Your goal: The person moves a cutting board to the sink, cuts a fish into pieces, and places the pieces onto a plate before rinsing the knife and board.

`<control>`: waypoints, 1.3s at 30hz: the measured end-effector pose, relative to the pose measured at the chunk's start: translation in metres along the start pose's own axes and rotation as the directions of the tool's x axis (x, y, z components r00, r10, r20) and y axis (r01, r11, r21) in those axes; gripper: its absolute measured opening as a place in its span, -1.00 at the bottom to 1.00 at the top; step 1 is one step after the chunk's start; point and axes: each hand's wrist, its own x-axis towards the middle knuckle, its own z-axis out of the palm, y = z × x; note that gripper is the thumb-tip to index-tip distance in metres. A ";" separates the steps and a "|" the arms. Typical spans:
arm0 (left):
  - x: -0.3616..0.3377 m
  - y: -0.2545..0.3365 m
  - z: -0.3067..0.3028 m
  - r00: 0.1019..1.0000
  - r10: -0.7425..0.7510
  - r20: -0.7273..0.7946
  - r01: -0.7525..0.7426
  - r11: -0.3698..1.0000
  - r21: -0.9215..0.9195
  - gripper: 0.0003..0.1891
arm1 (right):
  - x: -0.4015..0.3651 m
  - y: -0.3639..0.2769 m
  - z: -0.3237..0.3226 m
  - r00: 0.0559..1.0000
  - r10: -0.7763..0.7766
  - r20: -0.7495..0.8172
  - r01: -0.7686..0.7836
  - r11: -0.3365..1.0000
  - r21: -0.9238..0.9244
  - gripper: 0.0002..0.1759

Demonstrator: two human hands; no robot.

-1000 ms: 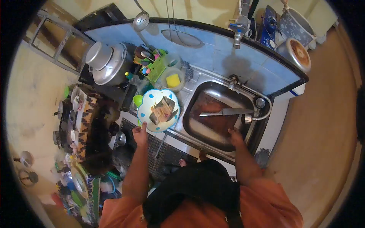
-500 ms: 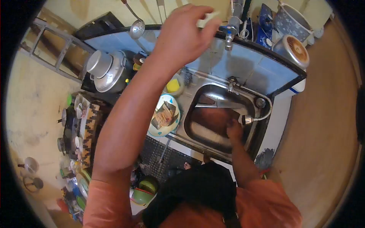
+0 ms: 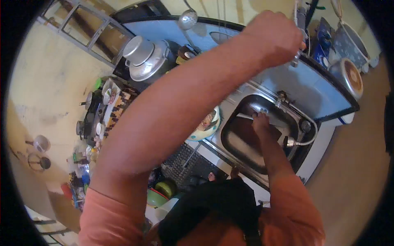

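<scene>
My left arm reaches across the view to the wall tap (image 3: pixel 294 63) above the tiles. My left hand (image 3: pixel 279 39) is closed at its handle, which the fingers hide. My right hand (image 3: pixel 261 119) is down in the steel sink (image 3: pixel 242 151), its fingers closed on what looks like a metal knife (image 3: pixel 245 117). The knife lies over a dark brown board (image 3: pixel 249 128) in the sink. A plate (image 3: pixel 201 135) with food sits left of the sink, partly behind my left arm.
A curved faucet spout (image 3: pixel 314 133) bends over the sink's right side. Stacked aluminium pots (image 3: pixel 141 61) stand at the left. A perforated ladle (image 3: pixel 188 19) hangs on the wall. A grey patterned pot (image 3: pixel 349 45) and a metal lid (image 3: pixel 348 78) are at the right.
My left hand has moved right to the tap and closed there. My right hand has gone from the board's right edge to the knife. The view has shifted.
</scene>
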 end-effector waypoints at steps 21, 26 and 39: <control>-0.276 0.040 0.167 0.600 -0.348 0.720 0.658 0.727 -0.197 -0.63 | -0.005 0.006 -0.074 0.930 -0.267 0.254 0.294 0.953 -0.075 -0.64; -0.331 0.107 0.241 0.653 -0.312 0.691 0.585 0.787 -0.197 -0.69 | -0.027 0.013 -0.027 0.989 0.132 0.063 -0.144 0.805 0.576 -0.59; -0.351 0.161 0.349 0.408 -0.446 0.796 0.847 0.510 -0.148 -0.77 | -0.010 0.031 -0.135 0.952 0.065 0.298 -0.125 -0.810 0.574 -0.72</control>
